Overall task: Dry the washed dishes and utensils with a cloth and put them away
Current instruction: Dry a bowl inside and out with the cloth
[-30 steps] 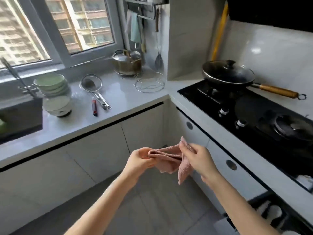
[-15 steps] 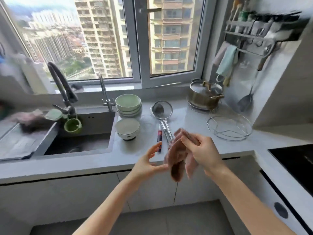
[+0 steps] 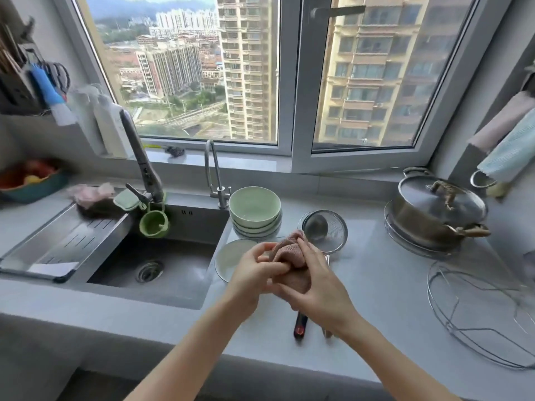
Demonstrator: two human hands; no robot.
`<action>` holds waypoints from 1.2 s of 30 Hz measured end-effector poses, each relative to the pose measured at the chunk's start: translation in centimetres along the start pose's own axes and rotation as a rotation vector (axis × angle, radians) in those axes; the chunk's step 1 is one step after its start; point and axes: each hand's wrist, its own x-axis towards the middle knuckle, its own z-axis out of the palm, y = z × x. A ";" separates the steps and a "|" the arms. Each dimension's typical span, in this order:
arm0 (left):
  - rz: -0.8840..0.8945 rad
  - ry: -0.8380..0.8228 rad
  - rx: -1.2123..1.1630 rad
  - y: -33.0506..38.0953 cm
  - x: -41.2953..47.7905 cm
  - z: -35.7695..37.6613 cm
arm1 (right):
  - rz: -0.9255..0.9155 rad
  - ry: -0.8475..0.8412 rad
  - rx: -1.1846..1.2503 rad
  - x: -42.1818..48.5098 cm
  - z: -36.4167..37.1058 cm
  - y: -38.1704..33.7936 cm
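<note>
I take the sink [image 3: 179, 270] as my reference. Just right of it and a little toward me, both hands are above the counter [image 3: 376, 285] with the pink cloth [image 3: 289, 251] bunched between them. The left hand [image 3: 253, 274] has its fingers curled and pinches the left side of the cloth. The right hand [image 3: 317, 287] wraps round it from the other side, fingers bent over the top. Neither hand holds a dish.

The washed things are all to the right of the sink. The green bowls [image 3: 254, 211] stand stacked at its far right corner. The white bowl [image 3: 227, 260] is just beside its right edge, partly hidden behind the left hand. Further right of the sink lies the strainer [image 3: 324, 230], and a utensil with a black and red handle [image 3: 299, 328] shows under the right wrist (how many utensils lie there I cannot tell). Well right of the sink I see a pot [image 3: 437, 218] and a wire rack [image 3: 477, 322].

My judgement is that the task is at its very start. The cloth is only being made ready, and I see no piece wiped or put away, so every bowl and utensil is left to do.
</note>
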 end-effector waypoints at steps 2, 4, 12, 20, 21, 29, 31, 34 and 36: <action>-0.078 -0.107 -0.029 1.0 2.1 -1.0 | 0.074 0.037 0.177 1.9 1.0 0.7; -0.145 -0.265 -0.018 2.1 4.2 -2.7 | 0.100 0.100 0.371 3.9 1.7 1.5; -0.135 0.180 0.750 1.4 14.7 -14.0 | 0.216 0.330 0.452 10.0 3.1 2.2; -0.635 -0.022 0.457 -5.9 18.2 -17.4 | 0.296 0.401 0.419 11.2 5.8 0.8; -0.649 -0.023 0.413 -6.3 18.3 -17.5 | 0.304 0.408 0.427 11.0 6.0 0.6; -0.687 -0.039 0.322 -5.4 17.9 -20.1 | 0.315 0.381 0.463 10.3 6.3 0.7; -0.700 0.019 0.269 -4.4 17.7 -22.3 | 0.304 0.346 0.463 10.4 6.4 0.4; -0.646 0.141 0.236 -2.8 17.7 -25.5 | 0.290 0.291 0.458 11.0 7.1 -0.3; -0.599 0.220 0.248 -1.7 17.8 -27.1 | 0.300 0.265 0.466 11.5 8.0 -0.9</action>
